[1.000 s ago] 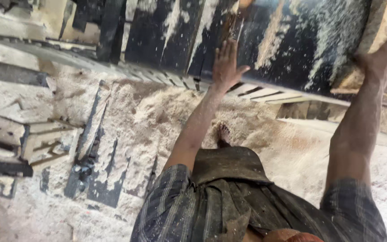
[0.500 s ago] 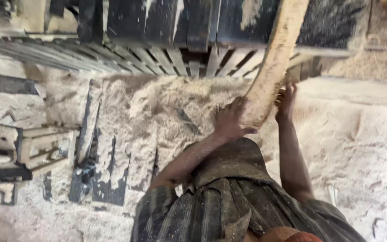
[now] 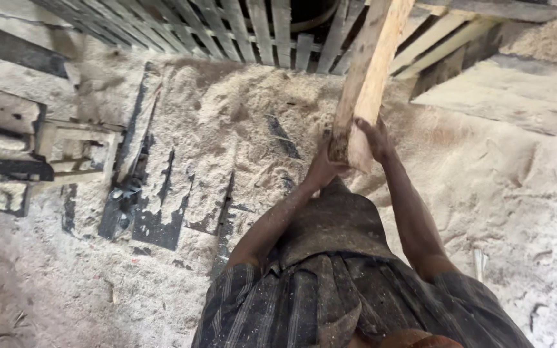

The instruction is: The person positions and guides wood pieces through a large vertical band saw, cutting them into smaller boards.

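Open, sawdust-covered floor (image 3: 517, 193) is left free to the right of the hands, while passage ahead is blocked by a slatted wooden grate (image 3: 253, 29) and the left side is crowded by stacked timber pieces (image 3: 27, 148).

You stand in a sawmill or timber workshop: pale sawdust (image 3: 240, 122) blankets the floor beside slatted wooden pallets (image 3: 259, 32) and rough-sawn grey planks (image 3: 510, 96).
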